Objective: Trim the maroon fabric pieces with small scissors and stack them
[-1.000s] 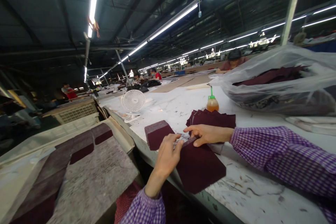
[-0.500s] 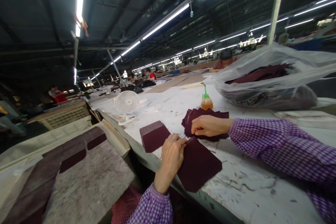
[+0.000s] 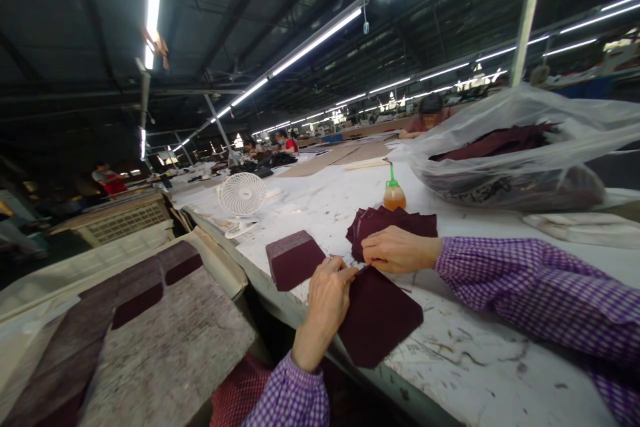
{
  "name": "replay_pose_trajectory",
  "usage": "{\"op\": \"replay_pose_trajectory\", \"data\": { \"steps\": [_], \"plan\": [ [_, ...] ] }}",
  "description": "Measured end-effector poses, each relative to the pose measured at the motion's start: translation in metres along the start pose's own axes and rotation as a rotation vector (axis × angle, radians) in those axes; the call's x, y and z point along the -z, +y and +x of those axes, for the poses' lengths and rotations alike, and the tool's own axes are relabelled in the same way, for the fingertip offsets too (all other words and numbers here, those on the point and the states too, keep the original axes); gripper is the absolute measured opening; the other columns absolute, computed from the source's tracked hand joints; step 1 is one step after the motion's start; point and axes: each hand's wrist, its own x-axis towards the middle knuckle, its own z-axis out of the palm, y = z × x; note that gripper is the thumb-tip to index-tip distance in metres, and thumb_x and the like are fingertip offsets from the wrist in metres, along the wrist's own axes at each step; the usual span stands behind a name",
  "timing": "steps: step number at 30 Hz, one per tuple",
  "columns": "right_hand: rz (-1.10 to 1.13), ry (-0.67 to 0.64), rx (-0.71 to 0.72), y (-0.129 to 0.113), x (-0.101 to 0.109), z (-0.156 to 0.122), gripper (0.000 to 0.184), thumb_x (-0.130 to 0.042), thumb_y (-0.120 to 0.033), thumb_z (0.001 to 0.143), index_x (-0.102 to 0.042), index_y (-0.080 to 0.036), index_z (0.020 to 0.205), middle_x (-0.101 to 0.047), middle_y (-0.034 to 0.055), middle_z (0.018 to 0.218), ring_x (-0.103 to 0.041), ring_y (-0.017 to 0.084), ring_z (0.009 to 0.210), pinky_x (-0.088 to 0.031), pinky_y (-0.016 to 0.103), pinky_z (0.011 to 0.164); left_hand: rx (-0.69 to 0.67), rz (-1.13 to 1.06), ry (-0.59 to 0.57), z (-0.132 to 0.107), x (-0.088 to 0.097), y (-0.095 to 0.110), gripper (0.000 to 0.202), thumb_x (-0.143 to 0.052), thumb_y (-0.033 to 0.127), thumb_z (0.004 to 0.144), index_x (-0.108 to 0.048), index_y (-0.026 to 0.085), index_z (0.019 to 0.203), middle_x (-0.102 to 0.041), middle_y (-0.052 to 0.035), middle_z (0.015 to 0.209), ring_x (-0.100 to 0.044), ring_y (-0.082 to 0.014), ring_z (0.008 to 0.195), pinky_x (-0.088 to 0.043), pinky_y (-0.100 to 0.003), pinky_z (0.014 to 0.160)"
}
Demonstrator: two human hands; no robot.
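A dark maroon fabric piece (image 3: pixel 383 317) with cut corners lies at the table's front edge. My left hand (image 3: pixel 329 293) is closed on its upper left edge, fingertips bent down on it. My right hand (image 3: pixel 397 249) is closed in a pinch at the piece's top edge, close to the left fingertips; what its fingers hold is hidden. Just behind the right hand is a fanned stack of maroon pieces (image 3: pixel 367 223). Left of my left hand lies another maroon piece (image 3: pixel 297 267) with a greyish folded strip along its top.
A bottle of amber liquid (image 3: pixel 395 196) with a green spout stands behind the stack. A white fan (image 3: pixel 243 195) is at the left edge. A clear plastic bag (image 3: pixel 525 180) of maroon pieces sits at right. A board (image 3: pixel 175 340) with maroon strips lies left. Co-workers are far back.
My right hand has moved slightly down and toward me, off the fanned stack to the top edge of the front piece. My left hand has stayed nearly in place.
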Motion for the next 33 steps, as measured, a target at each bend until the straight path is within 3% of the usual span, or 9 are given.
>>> {"op": "replay_pose_trajectory", "data": {
  "steps": [3, 6, 14, 18, 24, 29, 33],
  "plan": [
    [-0.211, 0.021, 0.137, -0.005, -0.006, -0.005, 0.015, -0.045, -0.014, 0.09, -0.059, -0.014, 0.084, -0.057, 0.004, 0.087, -0.049, 0.017, 0.081, -0.036, 0.029, 0.065, -0.069, 0.068, -0.012, 0.0, 0.002, 0.001, 0.029, -0.042, 0.016, 0.091, -0.07, 0.024, 0.09, -0.055, -0.0038, 0.079, -0.048, -0.0179, 0.078, -0.037, -0.029, 0.069],
    [-0.265, 0.035, 0.154, -0.006, -0.006, -0.011, 0.014, -0.048, -0.014, 0.09, -0.061, -0.014, 0.086, -0.057, 0.0056, 0.092, -0.048, 0.02, 0.089, -0.039, 0.032, 0.073, -0.122, 0.147, -0.025, -0.001, 0.006, 0.004, 0.027, -0.043, 0.016, 0.091, -0.069, 0.024, 0.091, -0.055, -0.0045, 0.083, -0.047, -0.0191, 0.082, -0.036, -0.031, 0.071],
    [0.201, 0.094, -0.035, -0.019, 0.0, -0.007, 0.028, -0.038, -0.007, 0.087, -0.064, -0.011, 0.097, -0.058, 0.0092, 0.097, -0.054, 0.016, 0.087, -0.044, 0.028, 0.078, -0.121, 0.197, -0.034, 0.0, 0.008, 0.01, 0.024, -0.044, 0.015, 0.091, -0.068, 0.022, 0.093, -0.056, -0.0047, 0.087, -0.048, -0.0201, 0.085, -0.038, -0.032, 0.072],
    [0.317, 0.097, -0.135, -0.026, -0.01, -0.006, 0.026, -0.041, -0.007, 0.085, -0.065, -0.011, 0.092, -0.059, 0.0103, 0.091, -0.055, 0.018, 0.085, -0.044, 0.029, 0.079, -0.099, 0.04, -0.022, -0.004, 0.01, 0.0, 0.023, -0.046, 0.017, 0.09, -0.069, 0.022, 0.095, -0.058, -0.0044, 0.084, -0.049, -0.0188, 0.083, -0.04, -0.03, 0.073],
    [0.352, 0.074, -0.098, -0.026, -0.008, -0.009, 0.028, -0.039, -0.005, 0.083, -0.064, -0.011, 0.095, -0.059, 0.0098, 0.092, -0.053, 0.018, 0.084, -0.044, 0.03, 0.078, -0.022, -0.249, 0.037, -0.027, 0.019, -0.026, 0.018, -0.054, 0.018, 0.087, -0.071, 0.021, 0.091, -0.06, -0.0032, 0.082, -0.052, -0.0168, 0.081, -0.043, -0.027, 0.072],
    [0.244, 0.001, -0.051, -0.032, 0.0, -0.011, 0.044, -0.038, 0.002, 0.078, -0.06, -0.014, 0.112, -0.055, 0.0114, 0.099, -0.05, 0.02, 0.093, -0.042, 0.033, 0.084, -0.013, -0.342, 0.106, -0.037, 0.018, -0.035, 0.017, -0.057, 0.021, 0.086, -0.072, 0.022, 0.094, -0.06, -0.0037, 0.083, -0.052, -0.0169, 0.083, -0.043, -0.028, 0.073],
    [0.122, -0.091, -0.044, -0.039, 0.008, -0.008, 0.058, -0.04, 0.002, 0.075, -0.054, -0.02, 0.126, -0.051, 0.0117, 0.097, -0.049, 0.021, 0.089, -0.042, 0.033, 0.08, 0.007, -0.398, 0.129, -0.04, 0.015, -0.038, 0.018, -0.058, 0.022, 0.086, -0.072, 0.024, 0.096, -0.06, -0.0037, 0.085, -0.052, -0.0171, 0.084, -0.043, -0.028, 0.074]
  ]
}}
